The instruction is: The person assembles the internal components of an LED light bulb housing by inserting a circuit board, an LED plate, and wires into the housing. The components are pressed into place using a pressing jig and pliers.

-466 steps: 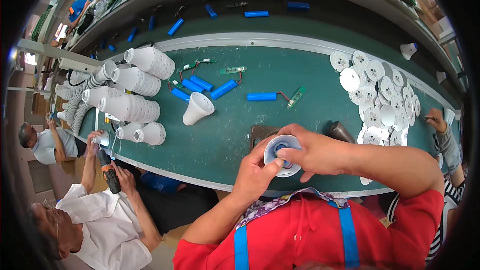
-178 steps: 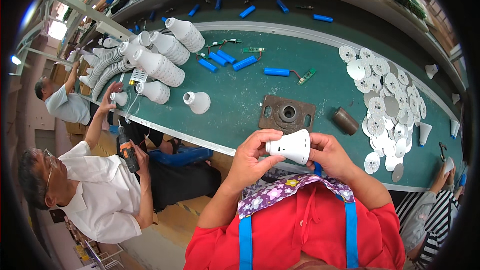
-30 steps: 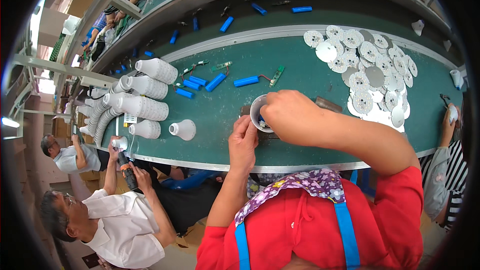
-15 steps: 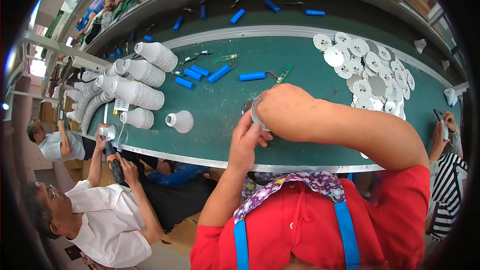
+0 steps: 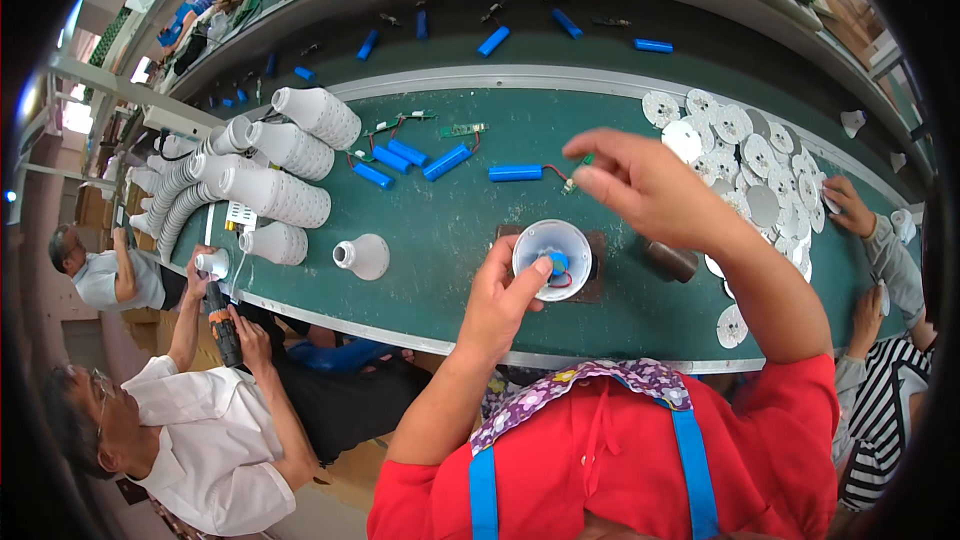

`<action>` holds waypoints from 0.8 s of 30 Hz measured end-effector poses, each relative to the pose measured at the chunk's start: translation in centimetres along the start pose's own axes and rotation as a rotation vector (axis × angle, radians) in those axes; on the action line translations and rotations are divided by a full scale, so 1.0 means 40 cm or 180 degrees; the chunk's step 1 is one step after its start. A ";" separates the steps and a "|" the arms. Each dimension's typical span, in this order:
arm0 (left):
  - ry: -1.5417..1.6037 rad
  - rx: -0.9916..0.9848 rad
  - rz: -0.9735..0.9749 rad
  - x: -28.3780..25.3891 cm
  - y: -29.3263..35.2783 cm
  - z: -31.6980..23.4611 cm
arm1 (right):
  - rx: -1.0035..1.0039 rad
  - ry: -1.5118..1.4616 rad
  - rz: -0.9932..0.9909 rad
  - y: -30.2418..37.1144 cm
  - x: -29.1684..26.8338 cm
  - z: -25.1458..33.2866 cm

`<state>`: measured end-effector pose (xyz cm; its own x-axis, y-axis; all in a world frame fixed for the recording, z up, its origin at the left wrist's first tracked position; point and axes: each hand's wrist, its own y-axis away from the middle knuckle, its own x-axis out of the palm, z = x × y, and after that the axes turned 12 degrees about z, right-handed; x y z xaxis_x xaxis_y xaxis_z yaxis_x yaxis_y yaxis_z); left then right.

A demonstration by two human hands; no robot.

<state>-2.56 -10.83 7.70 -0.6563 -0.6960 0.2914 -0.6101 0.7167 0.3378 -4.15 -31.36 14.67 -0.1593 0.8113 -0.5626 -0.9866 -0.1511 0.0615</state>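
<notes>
My left hand point(image 5: 492, 308) grips a white cone-shaped lamp housing point(image 5: 540, 236), its wide mouth facing up and the thumb over the rim. Inside sits a blue cylindrical battery point(image 5: 559, 263) with a red wire. The housing is over a dark block point(image 5: 593, 289) on the table. Farther up and to the right, my right hand point(image 5: 650, 188) is open, thumb and forefinger apart around a small green circuit board point(image 5: 570, 184). A red wire joins that board to a blue battery point(image 5: 515, 173) lying on the table. Whether the fingertips touch the board is unclear.
Stacked white housings point(image 5: 275, 193) fill the left, with one single housing point(image 5: 362, 256) nearer. Several batteries point(image 5: 407, 153) lie behind. White discs point(image 5: 760, 155) are heaped at right, beside a dark cylinder point(image 5: 670, 261). A co-worker at left holds a power drill point(image 5: 223, 325); another's hand point(image 5: 848, 207) touches the discs.
My right hand has moved off the housing, up and to the right, to the circuit board. The housing's mouth now shows the battery inside. The co-worker at right has reached to the discs.
</notes>
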 end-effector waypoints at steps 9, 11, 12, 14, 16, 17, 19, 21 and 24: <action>0.0368 0.0177 0.0053 0.004 -0.005 0.011 | 0.0845 -0.1548 0.0782 0.020 0.078 -0.082; 0.0367 0.0166 0.0104 -0.001 -0.005 0.010 | 0.0907 -0.1567 0.1034 0.015 0.070 -0.073; 0.0370 0.0178 0.0149 -0.004 -0.004 0.010 | 0.0914 -0.1577 0.1034 0.013 0.070 -0.072; 0.0388 0.0139 0.0170 -0.008 -0.003 0.013 | 0.0896 -0.1600 0.1064 0.012 0.068 -0.071; 0.0404 0.0110 0.0181 -0.009 -0.003 0.015 | 0.0916 -0.1620 0.1107 0.010 0.064 -0.066; 0.0397 0.0113 0.0167 -0.006 -0.003 0.012 | 0.0934 -0.1634 0.1147 0.010 0.063 -0.066; 0.0389 0.0115 0.0154 -0.004 -0.002 0.012 | 0.0838 -0.1523 0.1164 0.012 0.069 -0.072; 0.0459 0.0103 0.0181 -0.003 -0.002 0.013 | 0.0743 -0.1409 0.1180 0.012 0.074 -0.073; 0.0467 0.0151 0.0174 -0.005 -0.001 0.018 | 0.0860 -0.1310 0.1397 0.012 0.085 -0.070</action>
<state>-2.72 -10.69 6.98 -0.6192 -0.6524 0.4370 -0.5978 0.7525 0.2764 -5.07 -30.25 10.47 -0.4965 0.8643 -0.0802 -0.7924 -0.4136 0.4484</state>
